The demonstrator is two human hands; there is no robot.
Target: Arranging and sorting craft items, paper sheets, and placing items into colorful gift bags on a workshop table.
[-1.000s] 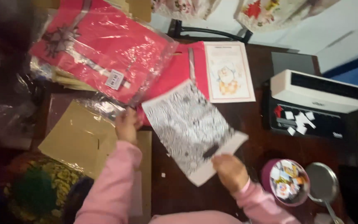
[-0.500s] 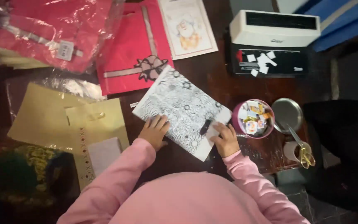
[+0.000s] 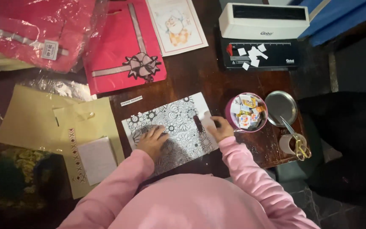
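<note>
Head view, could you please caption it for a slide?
Both hands, left hand and right hand, press a black-and-white patterned sheet onto the wooden table.

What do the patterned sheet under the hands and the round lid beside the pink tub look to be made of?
The patterned sheet looks like matte paper or thin card: it lies flat, printed with black-and-white flowers. The left hand presses on it. The round lid looks like metal, grey with a dull sheen, though plastic cannot be ruled out.

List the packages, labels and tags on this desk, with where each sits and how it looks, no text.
Clear plastic package: far left corner, holds folded red items.
White tag: on that package, small rectangle.
Red gift bag: far centre, lying flat, silver ribbon and bow print.
White label strip: on the wood, just beyond the black-and-white patterned bag under left hand and right hand.
</note>
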